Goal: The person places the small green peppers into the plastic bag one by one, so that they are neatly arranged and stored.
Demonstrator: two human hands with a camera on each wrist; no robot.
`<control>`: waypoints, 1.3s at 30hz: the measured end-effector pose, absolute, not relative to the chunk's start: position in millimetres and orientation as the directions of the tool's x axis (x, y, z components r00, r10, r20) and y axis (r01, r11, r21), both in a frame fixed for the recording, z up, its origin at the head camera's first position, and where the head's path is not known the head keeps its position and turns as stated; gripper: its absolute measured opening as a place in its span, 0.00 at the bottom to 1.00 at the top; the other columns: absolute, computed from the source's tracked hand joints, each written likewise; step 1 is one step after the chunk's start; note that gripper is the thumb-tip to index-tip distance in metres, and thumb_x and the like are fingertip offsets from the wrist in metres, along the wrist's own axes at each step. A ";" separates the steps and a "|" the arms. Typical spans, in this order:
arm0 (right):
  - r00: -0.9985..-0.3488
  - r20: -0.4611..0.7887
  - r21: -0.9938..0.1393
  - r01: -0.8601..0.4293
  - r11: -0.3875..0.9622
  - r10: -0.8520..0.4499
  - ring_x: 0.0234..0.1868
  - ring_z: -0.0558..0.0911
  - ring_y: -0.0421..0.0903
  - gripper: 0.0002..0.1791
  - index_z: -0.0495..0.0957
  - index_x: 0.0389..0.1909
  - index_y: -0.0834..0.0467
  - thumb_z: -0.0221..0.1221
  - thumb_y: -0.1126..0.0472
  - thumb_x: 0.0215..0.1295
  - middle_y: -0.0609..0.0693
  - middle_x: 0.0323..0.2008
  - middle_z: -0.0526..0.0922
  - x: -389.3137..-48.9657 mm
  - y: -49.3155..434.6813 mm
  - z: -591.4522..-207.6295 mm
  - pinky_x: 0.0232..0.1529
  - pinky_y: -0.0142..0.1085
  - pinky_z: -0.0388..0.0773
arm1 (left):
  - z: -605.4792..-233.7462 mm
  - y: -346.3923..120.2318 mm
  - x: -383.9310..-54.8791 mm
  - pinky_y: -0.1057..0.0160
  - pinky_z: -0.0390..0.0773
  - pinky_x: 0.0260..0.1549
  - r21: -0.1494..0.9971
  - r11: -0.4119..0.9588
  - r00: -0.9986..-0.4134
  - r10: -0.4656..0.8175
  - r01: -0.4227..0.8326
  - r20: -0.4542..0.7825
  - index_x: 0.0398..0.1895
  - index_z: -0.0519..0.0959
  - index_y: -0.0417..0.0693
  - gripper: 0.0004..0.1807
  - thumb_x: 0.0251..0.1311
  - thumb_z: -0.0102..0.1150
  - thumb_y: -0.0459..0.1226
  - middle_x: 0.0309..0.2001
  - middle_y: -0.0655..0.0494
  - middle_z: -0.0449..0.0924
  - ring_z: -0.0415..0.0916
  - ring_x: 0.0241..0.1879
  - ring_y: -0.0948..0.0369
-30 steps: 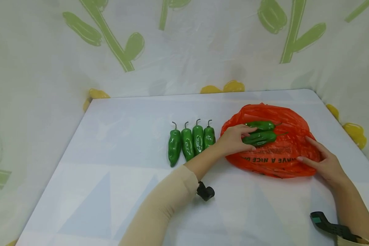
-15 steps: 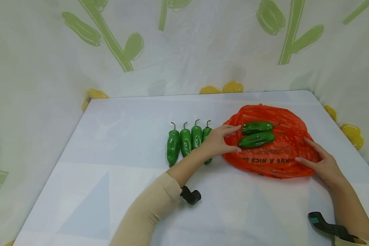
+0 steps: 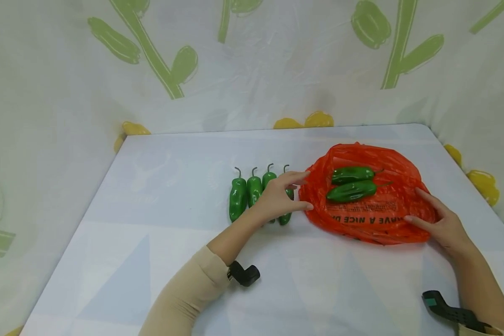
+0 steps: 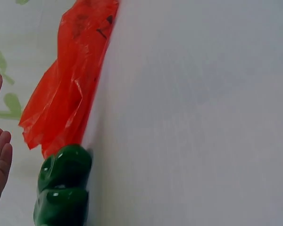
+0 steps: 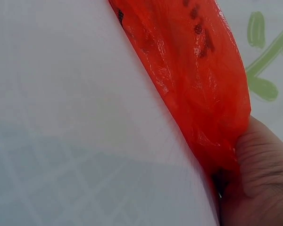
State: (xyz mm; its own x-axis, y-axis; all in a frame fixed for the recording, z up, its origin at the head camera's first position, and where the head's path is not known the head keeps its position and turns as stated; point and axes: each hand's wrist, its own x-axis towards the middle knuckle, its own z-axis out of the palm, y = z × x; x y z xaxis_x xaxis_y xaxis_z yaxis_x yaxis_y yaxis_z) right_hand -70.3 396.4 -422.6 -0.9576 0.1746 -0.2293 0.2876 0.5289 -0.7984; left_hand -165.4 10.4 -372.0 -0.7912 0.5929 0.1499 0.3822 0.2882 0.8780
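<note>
peppers (image 3: 352,192) in bag (image 3: 367,233): head view only

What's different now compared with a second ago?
The left hand has moved left, apparently letting go of the nearer green pepper in the red plastic bag, and now partly covers the row of four green peppers. The right hand stays at the bag's right edge; both peppers inside stay put.
</note>
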 end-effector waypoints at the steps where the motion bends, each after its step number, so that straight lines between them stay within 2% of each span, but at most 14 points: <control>1: -0.957 -0.232 -0.798 0.289 0.529 0.173 0.74 0.31 0.57 0.43 0.39 0.72 0.30 0.56 0.46 0.65 0.48 0.75 0.30 -70.0 396.6 -422.7 0.69 0.51 0.49 | -373.0 6.7 -164.8 0.59 0.77 0.50 0.882 0.274 -0.794 0.586 0.384 0.164 0.66 0.68 0.47 0.38 0.49 0.71 0.39 0.62 0.51 0.71 0.73 0.57 0.53; 3: -0.957 -0.235 -0.797 0.290 0.529 0.170 0.74 0.31 0.59 0.43 0.39 0.72 0.30 0.56 0.46 0.65 0.49 0.75 0.30 -69.7 396.9 -423.2 0.69 0.53 0.49 | -374.1 -1.2 -163.0 0.58 0.78 0.50 0.887 0.255 -0.804 0.565 0.386 0.187 0.65 0.69 0.47 0.37 0.48 0.71 0.38 0.62 0.51 0.71 0.73 0.57 0.52; 6: -0.957 -0.239 -0.805 0.291 0.517 0.167 0.73 0.31 0.61 0.43 0.38 0.72 0.31 0.56 0.46 0.65 0.53 0.75 0.29 -69.7 396.3 -424.4 0.63 0.67 0.45 | -374.5 -13.4 -160.0 0.57 0.78 0.49 0.889 0.239 -0.824 0.521 0.390 0.221 0.64 0.70 0.47 0.37 0.47 0.72 0.37 0.61 0.52 0.72 0.74 0.56 0.52; 7: -0.958 -0.237 -0.806 0.288 0.517 0.164 0.73 0.31 0.61 0.43 0.38 0.73 0.31 0.56 0.46 0.65 0.54 0.75 0.29 -69.7 396.2 -424.9 0.62 0.67 0.45 | -374.3 -17.3 -159.1 0.56 0.77 0.50 0.891 0.232 -0.831 0.506 0.391 0.233 0.64 0.71 0.48 0.36 0.47 0.72 0.37 0.60 0.52 0.73 0.74 0.56 0.52; 16: -0.963 -0.218 -0.804 0.270 0.530 0.161 0.73 0.31 0.61 0.44 0.38 0.73 0.33 0.56 0.48 0.66 0.56 0.75 0.30 -70.4 394.1 -425.3 0.62 0.67 0.44 | -370.5 -48.4 -152.0 0.50 0.72 0.55 0.920 0.186 -0.884 0.395 0.344 0.251 0.63 0.71 0.50 0.37 0.45 0.73 0.35 0.59 0.47 0.73 0.73 0.56 0.49; 22: -0.959 -0.232 -0.809 0.283 0.516 0.163 0.73 0.30 0.61 0.43 0.38 0.73 0.32 0.56 0.48 0.66 0.55 0.75 0.29 -71.1 393.9 -425.0 0.62 0.67 0.43 | -371.8 -71.9 -151.1 0.49 0.71 0.57 0.941 0.181 -0.915 0.345 0.285 0.210 0.65 0.69 0.50 0.38 0.46 0.73 0.34 0.60 0.52 0.71 0.71 0.59 0.49; 32: -0.960 -0.223 -0.793 0.278 0.542 0.167 0.73 0.32 0.59 0.43 0.39 0.72 0.31 0.56 0.46 0.65 0.52 0.75 0.30 -71.6 396.2 -423.8 0.65 0.63 0.43 | -379.8 -93.7 -148.6 0.49 0.67 0.60 0.924 0.234 -0.938 0.245 0.302 0.245 0.66 0.69 0.50 0.39 0.46 0.73 0.34 0.61 0.49 0.70 0.70 0.58 0.49; 36: -0.960 -0.223 -0.791 0.279 0.544 0.167 0.73 0.32 0.61 0.43 0.38 0.72 0.31 0.56 0.47 0.66 0.54 0.75 0.30 -71.7 397.1 -423.1 0.62 0.67 0.45 | -388.8 -96.2 -150.1 0.50 0.67 0.59 0.921 0.265 -0.948 0.221 0.285 0.229 0.67 0.67 0.50 0.41 0.46 0.73 0.35 0.63 0.46 0.68 0.68 0.60 0.50; 39: -0.960 -0.220 -0.791 0.278 0.545 0.170 0.73 0.31 0.60 0.44 0.38 0.73 0.32 0.56 0.47 0.66 0.54 0.75 0.30 -70.8 397.0 -422.9 0.62 0.68 0.45 | -394.9 -97.9 -152.1 0.50 0.66 0.60 0.920 0.291 -0.956 0.202 0.264 0.211 0.67 0.66 0.49 0.42 0.46 0.73 0.36 0.64 0.48 0.66 0.65 0.62 0.50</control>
State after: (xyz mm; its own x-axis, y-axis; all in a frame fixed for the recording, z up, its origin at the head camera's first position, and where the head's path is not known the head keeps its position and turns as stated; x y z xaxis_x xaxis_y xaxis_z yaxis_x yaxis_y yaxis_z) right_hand -70.8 397.0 -422.9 -0.9605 0.1703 -0.2203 0.2781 0.5450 -0.7910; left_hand -152.1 -97.9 -394.9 -0.9564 0.2023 0.2108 0.2642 0.2906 0.9196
